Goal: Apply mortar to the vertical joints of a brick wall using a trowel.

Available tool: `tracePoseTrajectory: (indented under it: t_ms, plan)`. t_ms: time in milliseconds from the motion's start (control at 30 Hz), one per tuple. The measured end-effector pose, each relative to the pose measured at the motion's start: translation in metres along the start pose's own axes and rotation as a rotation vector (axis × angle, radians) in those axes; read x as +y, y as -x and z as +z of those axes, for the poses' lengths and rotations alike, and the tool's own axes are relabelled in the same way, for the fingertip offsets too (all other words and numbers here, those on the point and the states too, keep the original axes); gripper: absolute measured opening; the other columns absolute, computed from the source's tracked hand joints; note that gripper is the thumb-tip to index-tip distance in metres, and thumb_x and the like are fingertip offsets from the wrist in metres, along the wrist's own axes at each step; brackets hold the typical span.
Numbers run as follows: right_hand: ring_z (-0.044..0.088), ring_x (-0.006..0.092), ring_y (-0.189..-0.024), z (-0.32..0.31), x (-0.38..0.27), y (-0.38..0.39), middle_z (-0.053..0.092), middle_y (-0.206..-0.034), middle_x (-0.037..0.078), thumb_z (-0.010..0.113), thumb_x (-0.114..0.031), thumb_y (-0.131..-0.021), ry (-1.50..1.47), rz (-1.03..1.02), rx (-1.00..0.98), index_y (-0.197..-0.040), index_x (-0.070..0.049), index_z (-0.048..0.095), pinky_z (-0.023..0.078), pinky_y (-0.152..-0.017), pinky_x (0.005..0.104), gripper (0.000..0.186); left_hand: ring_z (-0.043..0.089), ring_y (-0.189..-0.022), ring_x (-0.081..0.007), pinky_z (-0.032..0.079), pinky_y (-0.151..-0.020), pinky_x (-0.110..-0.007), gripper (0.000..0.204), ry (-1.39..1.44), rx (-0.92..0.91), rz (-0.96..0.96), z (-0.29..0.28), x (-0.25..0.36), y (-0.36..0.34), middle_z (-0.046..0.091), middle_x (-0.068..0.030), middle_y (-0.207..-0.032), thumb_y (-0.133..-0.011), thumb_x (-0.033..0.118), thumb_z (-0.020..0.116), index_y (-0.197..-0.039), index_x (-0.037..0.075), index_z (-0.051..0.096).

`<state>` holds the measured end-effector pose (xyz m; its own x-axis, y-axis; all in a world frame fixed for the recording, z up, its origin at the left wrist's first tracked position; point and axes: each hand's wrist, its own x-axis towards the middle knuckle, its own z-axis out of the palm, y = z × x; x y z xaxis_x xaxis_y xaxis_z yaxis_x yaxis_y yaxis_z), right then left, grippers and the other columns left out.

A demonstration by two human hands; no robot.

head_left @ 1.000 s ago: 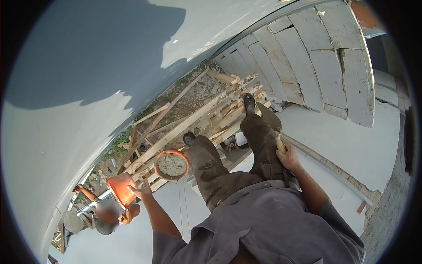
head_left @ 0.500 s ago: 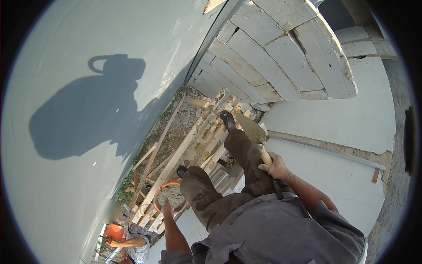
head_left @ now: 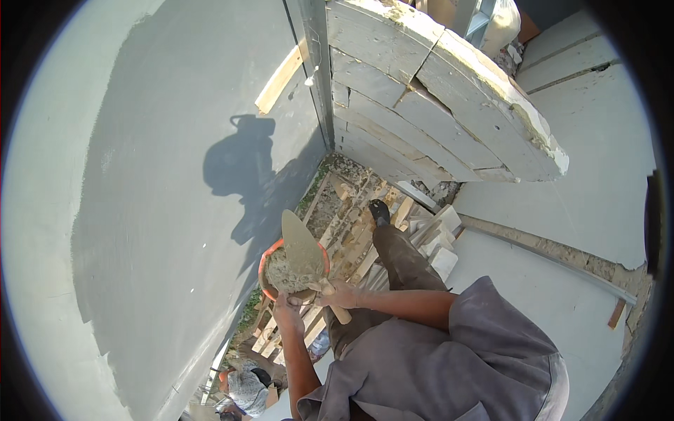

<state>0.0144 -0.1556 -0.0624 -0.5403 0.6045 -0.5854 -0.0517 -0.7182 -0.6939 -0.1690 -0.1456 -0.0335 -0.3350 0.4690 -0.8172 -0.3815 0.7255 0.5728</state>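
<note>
- Orange-rimmed bucket point(head_left: 261, 269) of grey mortar point(head_left: 280, 274): just beyond the left grip point(head_left: 288, 310).
- Left grip clamped on the bucket's near edge.
- Trowel point(head_left: 302, 242): blade over the mortar, beyond the right grip point(head_left: 338, 294).
- Right grip clamped around its handle point(head_left: 342, 316).

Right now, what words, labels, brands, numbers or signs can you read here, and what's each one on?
None legible.
The round, orange-rimmed mortar bucket, pointed metal trowel and pale grey block wall show no lettering.
The mottled grey-white shirt at lower left is too small to tell.
</note>
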Motion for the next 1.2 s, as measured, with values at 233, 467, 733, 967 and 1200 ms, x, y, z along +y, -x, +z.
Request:
tracePoseTrajectory:
  t_ms: [233,467,733,967,1200]
  plan:
    - [0.062,0.0254,-0.081,-0.026,-0.124,0.047,0.063,-0.090,0.017,0.066,-0.025,-0.074,0.172,-0.330,0.226,-0.115,0.002,0.056,0.049,-0.077,0.0371,0.049,0.054,-0.090,-0.0235,0.046,-0.077,-0.036,0.043,0.033,-0.303,0.030,0.122,0.117,0.090,0.059,-0.0110,-0.097,-0.091,0.042,0.056,-0.105,0.002,0.054]
    - [0.055,0.0218,-0.073,-0.097,-0.235,0.087,0.056,-0.081,0.008,0.059,-0.016,-0.073,-0.024,-0.222,0.387,-0.104,-0.002,0.056,0.047,-0.073,0.0366,0.034,0.049,-0.117,-0.0263,0.045,-0.092,-0.043,0.057,-0.367,-0.241,-0.081,0.109,0.055,0.037,0.050,-0.0103,-0.124,-0.087,0.026,0.063,-0.135,0.006,0.040]
    - [0.056,0.0231,-0.087,-0.101,-0.241,0.107,0.056,-0.094,0.013,0.058,-0.014,-0.072,-0.089,-0.209,0.613,-0.107,0.002,0.052,0.047,-0.077,0.0385,0.039,0.051,-0.114,-0.0257,0.043,-0.095,-0.035,0.055,-0.656,-0.324,0.481,0.214,-0.036,0.044,0.046,-0.0166,-0.131,-0.094,0.019,0.052,-0.140,0.000,0.029]
    - [0.060,0.0365,-0.098,-0.132,-0.224,0.098,0.061,-0.104,0.021,0.060,-0.021,-0.073,-0.100,-0.142,0.274,-0.109,-0.001,0.054,0.048,-0.084,0.0410,0.042,0.051,-0.116,-0.0269,0.043,-0.096,-0.035,0.058,-0.565,-0.392,0.597,0.208,-0.025,0.039,0.046,-0.0210,-0.131,-0.093,0.020,0.054,-0.139,-0.003,0.028]
    - [0.060,0.0327,-0.095,-0.201,-0.259,0.162,0.059,-0.093,0.018,0.066,-0.028,-0.082,0.494,-0.226,0.258,-0.106,-0.004,0.053,0.049,-0.081,0.0420,0.036,0.050,-0.115,-0.0402,0.040,-0.096,-0.040,0.070,-0.772,-0.071,0.336,0.226,0.022,0.083,0.045,-0.0328,-0.126,-0.075,0.009,0.059,-0.133,-0.013,0.026]
